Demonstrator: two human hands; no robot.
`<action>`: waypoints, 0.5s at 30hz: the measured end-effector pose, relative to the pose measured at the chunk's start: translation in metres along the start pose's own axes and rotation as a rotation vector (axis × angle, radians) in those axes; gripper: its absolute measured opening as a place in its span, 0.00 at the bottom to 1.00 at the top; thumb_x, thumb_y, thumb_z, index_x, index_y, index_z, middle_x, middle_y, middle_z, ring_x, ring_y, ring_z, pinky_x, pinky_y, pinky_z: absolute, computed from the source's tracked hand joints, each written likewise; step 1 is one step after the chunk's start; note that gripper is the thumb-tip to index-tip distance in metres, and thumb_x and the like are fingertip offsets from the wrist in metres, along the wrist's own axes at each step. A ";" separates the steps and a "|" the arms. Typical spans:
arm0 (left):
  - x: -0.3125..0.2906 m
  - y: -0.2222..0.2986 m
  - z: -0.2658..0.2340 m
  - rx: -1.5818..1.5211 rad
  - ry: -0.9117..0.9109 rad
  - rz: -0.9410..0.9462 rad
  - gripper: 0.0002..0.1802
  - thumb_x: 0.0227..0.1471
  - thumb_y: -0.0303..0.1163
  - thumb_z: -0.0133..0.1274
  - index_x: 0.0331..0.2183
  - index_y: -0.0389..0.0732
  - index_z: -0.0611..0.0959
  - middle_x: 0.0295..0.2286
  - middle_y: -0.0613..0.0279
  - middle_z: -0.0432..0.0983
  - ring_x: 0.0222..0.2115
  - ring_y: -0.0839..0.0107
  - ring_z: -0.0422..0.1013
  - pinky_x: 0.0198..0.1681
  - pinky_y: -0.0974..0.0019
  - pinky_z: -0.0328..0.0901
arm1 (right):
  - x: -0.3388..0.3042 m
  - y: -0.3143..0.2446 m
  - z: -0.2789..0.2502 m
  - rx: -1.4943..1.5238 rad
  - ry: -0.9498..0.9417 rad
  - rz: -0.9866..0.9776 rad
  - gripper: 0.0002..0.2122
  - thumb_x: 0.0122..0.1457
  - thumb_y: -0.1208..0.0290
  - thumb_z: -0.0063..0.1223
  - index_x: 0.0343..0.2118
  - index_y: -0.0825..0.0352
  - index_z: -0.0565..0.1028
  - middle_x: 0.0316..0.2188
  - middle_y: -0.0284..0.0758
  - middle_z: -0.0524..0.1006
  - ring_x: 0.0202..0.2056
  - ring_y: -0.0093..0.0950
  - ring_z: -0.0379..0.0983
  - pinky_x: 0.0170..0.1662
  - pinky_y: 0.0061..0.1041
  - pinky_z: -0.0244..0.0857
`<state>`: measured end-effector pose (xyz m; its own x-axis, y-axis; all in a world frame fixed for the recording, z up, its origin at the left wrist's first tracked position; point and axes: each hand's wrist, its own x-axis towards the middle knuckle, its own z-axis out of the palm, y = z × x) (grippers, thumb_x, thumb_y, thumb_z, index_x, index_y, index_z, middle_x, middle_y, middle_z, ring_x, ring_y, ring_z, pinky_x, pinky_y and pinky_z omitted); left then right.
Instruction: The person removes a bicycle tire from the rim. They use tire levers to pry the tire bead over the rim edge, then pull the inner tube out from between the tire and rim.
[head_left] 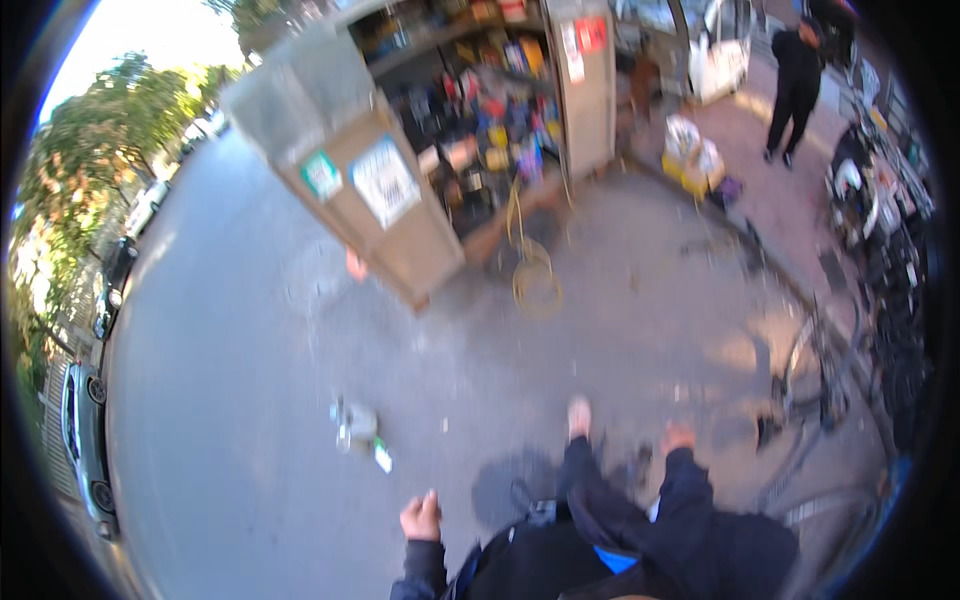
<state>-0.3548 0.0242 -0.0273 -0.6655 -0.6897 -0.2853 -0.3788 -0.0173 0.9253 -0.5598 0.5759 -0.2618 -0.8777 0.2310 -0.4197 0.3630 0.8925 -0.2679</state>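
My left hand (421, 517) hangs low in front of me, left of my body. Its fingers are curled in, and I see nothing in them. My right hand (678, 437) reaches out at the end of a dark sleeve, smeared by motion, so its fingers do not show clearly. Between the two hands, a pale-tipped foot (578, 415) shows below a dark trouser leg. On the ground ahead of my left hand lies a greyish container-like object (357, 422), with a small green and white piece (383, 456) beside it. Neither hand touches it.
Ahead stands an open metal cabinet (378, 225) crammed with colourful goods. A yellow hose or cable (538, 285) trails from it onto the pavement. Bikes or scooters and dark parts (862, 205) line the right. A person in black (797, 85) stands far right. Parked cars (85, 440) edge the left.
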 end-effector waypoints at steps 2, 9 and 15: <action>0.038 0.043 0.067 0.022 0.069 -0.100 0.25 0.56 0.36 0.62 0.13 0.38 0.72 0.13 0.68 0.70 0.15 0.79 0.61 0.19 0.67 0.57 | 0.082 -0.086 -0.048 1.225 0.100 0.485 0.22 0.62 0.62 0.57 0.59 0.59 0.70 0.47 0.33 0.79 0.43 0.38 0.79 0.44 0.46 0.73; 0.149 0.180 0.234 0.307 -0.112 0.128 0.30 0.57 0.40 0.62 0.12 0.35 0.69 0.12 0.75 0.56 0.17 0.84 0.52 0.18 0.66 0.49 | 0.319 -0.374 -0.276 1.907 0.121 0.045 0.21 0.64 0.58 0.58 0.56 0.62 0.70 0.41 0.38 0.78 0.33 0.30 0.75 0.35 0.28 0.70; 0.267 0.231 0.328 0.279 -0.121 0.157 0.28 0.55 0.42 0.62 0.14 0.32 0.74 0.10 0.61 0.59 0.16 0.80 0.56 0.19 0.61 0.55 | 0.371 -0.651 -0.485 1.922 -0.083 -0.702 0.13 0.67 0.63 0.54 0.49 0.65 0.75 0.35 0.36 0.81 0.31 0.26 0.78 0.35 0.24 0.72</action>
<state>-0.8314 0.0734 0.0282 -0.7950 -0.5768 -0.1878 -0.4158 0.2927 0.8610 -1.2739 0.2685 0.1773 -0.9913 0.0376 0.1258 -0.1175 -0.6807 -0.7231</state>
